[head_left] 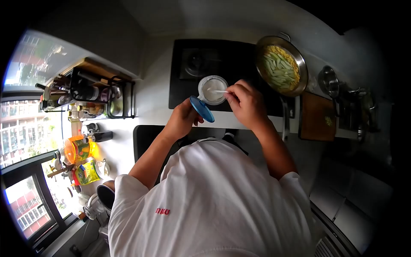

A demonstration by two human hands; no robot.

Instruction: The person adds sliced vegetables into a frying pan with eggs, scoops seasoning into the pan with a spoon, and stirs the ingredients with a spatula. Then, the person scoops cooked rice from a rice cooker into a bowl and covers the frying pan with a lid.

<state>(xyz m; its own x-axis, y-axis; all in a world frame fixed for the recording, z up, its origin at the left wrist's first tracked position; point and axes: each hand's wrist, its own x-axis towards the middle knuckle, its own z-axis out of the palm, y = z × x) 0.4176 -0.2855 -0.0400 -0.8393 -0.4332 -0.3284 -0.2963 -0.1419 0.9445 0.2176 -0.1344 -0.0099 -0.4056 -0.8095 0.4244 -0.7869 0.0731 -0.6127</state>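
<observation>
A round white tub (213, 88) of white powder or grains sits at the front edge of the black hob, its mouth facing up. My left hand (183, 118) is closed on a blue lid (202, 109), tilted at the tub's near rim. Between the fingertips of my right hand (247, 104) is the handle of a small white spoon (220, 91), whose other end reaches into the tub. To the right, a wide metal pan (260, 64) holds green sliced vegetables (278, 66) and yellow pieces along their far edge.
A wooden cutting board (317, 116) with small green bits lies right of the pan's handle. Metal pots (329, 81) stand beyond it. On the left are a rack of bottles (92, 92), an orange oil jug (77, 149) and a yellow-green packet (87, 172) by the window.
</observation>
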